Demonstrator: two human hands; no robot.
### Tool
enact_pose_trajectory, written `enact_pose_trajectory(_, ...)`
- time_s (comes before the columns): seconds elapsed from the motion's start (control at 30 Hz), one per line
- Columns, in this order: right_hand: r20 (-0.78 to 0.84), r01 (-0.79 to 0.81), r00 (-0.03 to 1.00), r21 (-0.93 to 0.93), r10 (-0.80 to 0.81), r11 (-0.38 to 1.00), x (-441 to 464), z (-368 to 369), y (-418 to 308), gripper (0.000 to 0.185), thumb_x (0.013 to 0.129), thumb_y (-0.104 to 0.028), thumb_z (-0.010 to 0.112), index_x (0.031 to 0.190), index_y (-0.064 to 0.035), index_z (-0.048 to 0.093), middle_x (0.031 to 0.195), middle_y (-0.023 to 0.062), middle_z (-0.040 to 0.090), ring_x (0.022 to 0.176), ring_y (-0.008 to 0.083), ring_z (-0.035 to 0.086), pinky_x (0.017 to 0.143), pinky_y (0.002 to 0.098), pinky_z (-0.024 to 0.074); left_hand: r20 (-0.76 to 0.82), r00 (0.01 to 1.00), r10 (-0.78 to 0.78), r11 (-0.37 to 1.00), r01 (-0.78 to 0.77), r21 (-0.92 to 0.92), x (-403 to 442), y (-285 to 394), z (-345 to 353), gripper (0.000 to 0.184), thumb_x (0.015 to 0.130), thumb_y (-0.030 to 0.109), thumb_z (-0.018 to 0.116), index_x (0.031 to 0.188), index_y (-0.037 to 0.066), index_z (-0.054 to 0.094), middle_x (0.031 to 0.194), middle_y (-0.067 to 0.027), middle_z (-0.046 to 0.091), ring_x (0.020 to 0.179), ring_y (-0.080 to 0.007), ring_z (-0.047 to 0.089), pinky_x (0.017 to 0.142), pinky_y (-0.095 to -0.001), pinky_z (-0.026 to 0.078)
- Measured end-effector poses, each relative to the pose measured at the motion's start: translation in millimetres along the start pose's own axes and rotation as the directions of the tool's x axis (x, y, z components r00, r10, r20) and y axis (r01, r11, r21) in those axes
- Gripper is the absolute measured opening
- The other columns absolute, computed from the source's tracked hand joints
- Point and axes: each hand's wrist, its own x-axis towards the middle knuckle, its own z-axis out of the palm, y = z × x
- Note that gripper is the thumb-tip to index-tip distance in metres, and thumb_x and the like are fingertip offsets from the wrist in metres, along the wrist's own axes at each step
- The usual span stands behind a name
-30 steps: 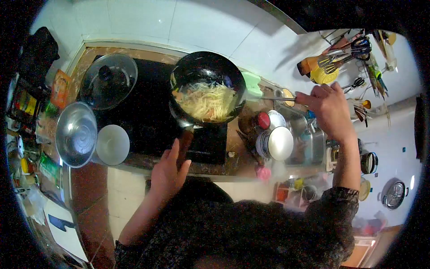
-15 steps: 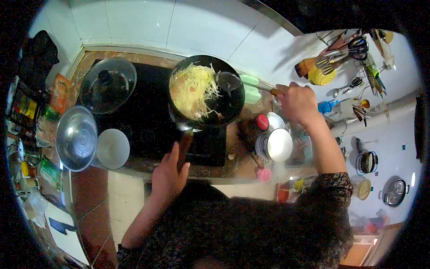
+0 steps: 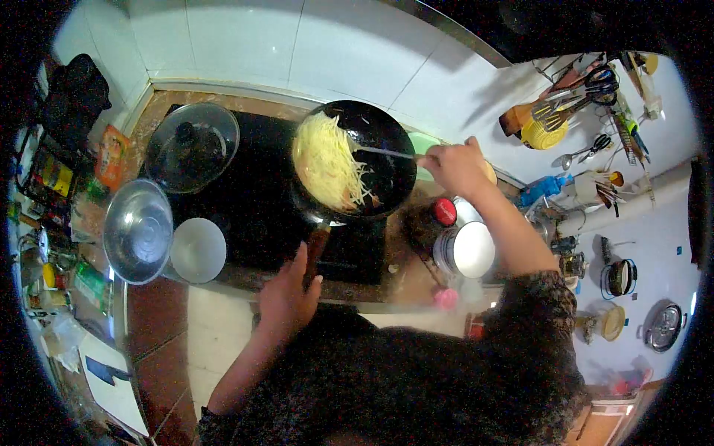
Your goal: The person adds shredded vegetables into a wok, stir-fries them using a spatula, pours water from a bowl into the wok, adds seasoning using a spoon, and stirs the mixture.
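A dark wok point(image 3: 390, 175) stands on the black cooktop point(image 3: 253, 223). Pale yellow shreds point(image 3: 327, 163), like shredded potato with a few orange-brown bits, fill its left half. My left hand point(image 3: 288, 293) is closed around the wok's brown handle point(image 3: 317, 249), which points toward me. From the right, my right hand point(image 3: 455, 167) grips the handle end of a metal spatula point(image 3: 387, 152). Its shaft reaches over the wok's right side, and its head meets the right edge of the shreds. The head shows only edge-on, partly hidden.
A glass lid point(image 3: 192, 149), a metal basin point(image 3: 137, 230) and a white bowl point(image 3: 198, 250) sit on the left. Right of the wok are a white enamel cup point(image 3: 473, 250) and a red-lidded jar point(image 3: 445, 212). Utensils point(image 3: 550, 115) hang on the right wall.
My right hand has moved left with the spatula, whose head now lies against the shreds. The shreds are bunched more to the left. My left hand stays on the handle; the view has shifted slightly.
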Motion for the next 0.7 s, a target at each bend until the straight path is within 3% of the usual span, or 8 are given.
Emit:
enact_pose_trajectory(0.07,-0.088,0.032,0.996,-0.005,-0.033,0.999,-26,-10,1,0.031,0.083,-0.045,0.049,0.092,-0.0205,0.066,0.085,0.0043,0.065,0.079,0.0205,0.062,0.081,0.0429,0.0349,-0.167,0.969,0.180,0.983,-0.171,0.066,0,-11,11,0.064,0.080,0.027,0.057,0.135,0.007,0.029,0.094,-0.0218,0.058,0.069,-0.0389,0.059,0.060,-0.0452,0.049)
enact_pose_trajectory(0.13,-0.166,0.062,0.984,-0.018,-0.064,0.998,-56,-11,7,0.028,0.082,-0.043,0.052,0.090,-0.0204,0.066,0.081,0.0037,0.065,0.075,0.0193,0.061,0.079,0.0409,0.0346,-0.159,0.972,0.171,0.985,-0.163,0.058,-1,-9,10,0.064,0.081,0.027,0.057,0.134,0.007,0.029,0.093,-0.0220,0.057,0.070,-0.0388,0.059,0.060,-0.0453,0.049)
enact_pose_trajectory(0.2,-0.484,0.165,0.858,-0.062,-0.174,0.984,-77,-11,16,0.023,0.079,-0.039,0.056,0.086,-0.0183,0.065,0.073,0.0051,0.063,0.067,0.0199,0.061,0.074,0.0397,0.0345,-0.162,0.973,0.162,0.986,-0.156,0.053,1,-8,9,0.064,0.081,0.027,0.056,0.134,0.006,0.029,0.092,-0.0221,0.057,0.070,-0.0387,0.059,0.060,-0.0454,0.049)
enact_pose_trajectory(0.33,-0.452,0.076,0.887,-0.054,-0.093,0.996,-78,-20,34,0.023,0.079,-0.039,0.056,0.083,-0.0175,0.064,0.072,0.0054,0.063,0.065,0.0204,0.060,0.073,0.0405,0.0345,-0.166,0.967,0.193,0.981,-0.184,0.064,2,-9,11,0.064,0.081,0.027,0.056,0.135,0.006,0.029,0.091,-0.0216,0.057,0.071,-0.0379,0.059,0.060,-0.0452,0.049)
enact_pose_trajectory(0.4,-0.439,-0.084,0.898,-0.094,0.035,0.992,-53,-20,33,0.022,0.079,-0.038,0.057,0.081,-0.0177,0.064,0.072,0.0058,0.062,0.067,0.0203,0.060,0.072,0.0403,0.0350,-0.166,0.965,0.202,0.979,-0.191,0.077,1,-9,10,0.064,0.081,0.027,0.056,0.135,0.006,0.028,0.091,-0.0213,0.057,0.072,-0.0377,0.059,0.059,-0.0452,0.049)
enact_pose_trajectory(0.53,-0.499,-0.106,0.865,-0.063,0.060,0.992,9,-3,27,0.024,0.080,-0.038,0.056,0.081,-0.0157,0.063,0.071,0.0063,0.062,0.066,0.0205,0.060,0.071,0.0396,0.0359,-0.145,0.971,0.190,0.981,-0.182,0.067,1,-8,8,0.064,0.081,0.027,0.056,0.135,0.005,0.028,0.091,-0.0201,0.057,0.072,-0.0371,0.059,0.060,-0.0450,0.049)
enact_pose_trajectory(0.63,-0.409,-0.123,0.902,0.064,0.139,0.990,35,2,18,0.023,0.079,-0.038,0.057,0.084,-0.0165,0.063,0.071,0.0047,0.063,0.066,0.0206,0.060,0.069,0.0377,0.0357,-0.154,0.968,0.199,0.979,-0.190,0.072,1,-9,9,0.064,0.082,0.027,0.056,0.135,0.005,0.028,0.091,-0.0197,0.057,0.072,-0.0368,0.059,0.059,-0.0446,0.049)
enact_pose_trajectory(0.7,-0.523,0.212,0.842,0.101,-0.129,0.972,42,6,18,0.017,0.080,-0.033,0.058,0.087,-0.0185,0.062,0.073,0.0018,0.062,0.069,0.0198,0.059,0.069,0.0358,0.0349,-0.148,0.968,0.202,0.978,-0.193,0.075,1,-8,9,0.064,0.082,0.027,0.056,0.135,0.005,0.028,0.092,-0.0196,0.057,0.072,-0.0367,0.059,0.059,-0.0444,0.049)
